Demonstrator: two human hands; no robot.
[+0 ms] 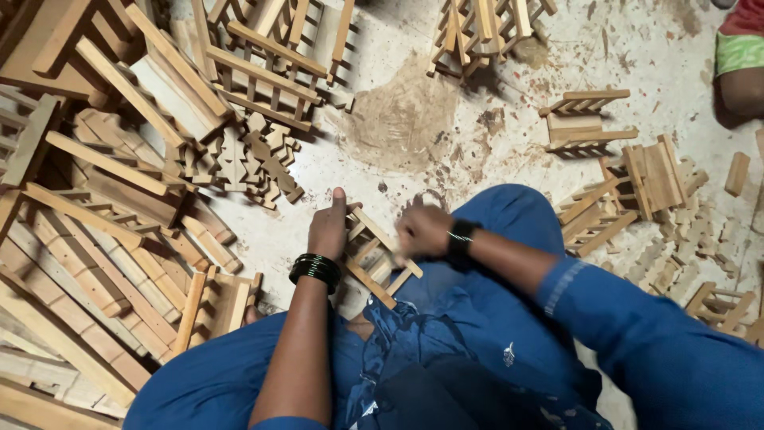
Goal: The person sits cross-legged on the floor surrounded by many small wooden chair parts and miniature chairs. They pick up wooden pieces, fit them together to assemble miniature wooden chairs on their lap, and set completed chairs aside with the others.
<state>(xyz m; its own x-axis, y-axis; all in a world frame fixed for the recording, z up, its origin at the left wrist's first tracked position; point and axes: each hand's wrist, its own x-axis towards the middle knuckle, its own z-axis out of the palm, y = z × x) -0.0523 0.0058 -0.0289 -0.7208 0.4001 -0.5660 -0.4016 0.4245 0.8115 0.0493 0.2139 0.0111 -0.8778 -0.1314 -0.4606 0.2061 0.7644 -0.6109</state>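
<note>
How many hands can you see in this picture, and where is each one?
2. The left hand grips the left side of a small wooden slatted frame over the lap; the right hand, blurred, is at the frame's upper right edge. Nobody else's hands show.

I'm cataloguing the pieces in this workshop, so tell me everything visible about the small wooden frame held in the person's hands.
The small wooden frame is built of pale, unfinished slats: long rails joined by short cross-pieces, ladder-like. It sits tilted over the person's blue-clothed lap, just above the floor. The left hand grips its left side, thumb raised; the right hand, blurred, is at its upper right edge. Part of it is hidden behind both hands, so its full shape cannot be told.
</note>
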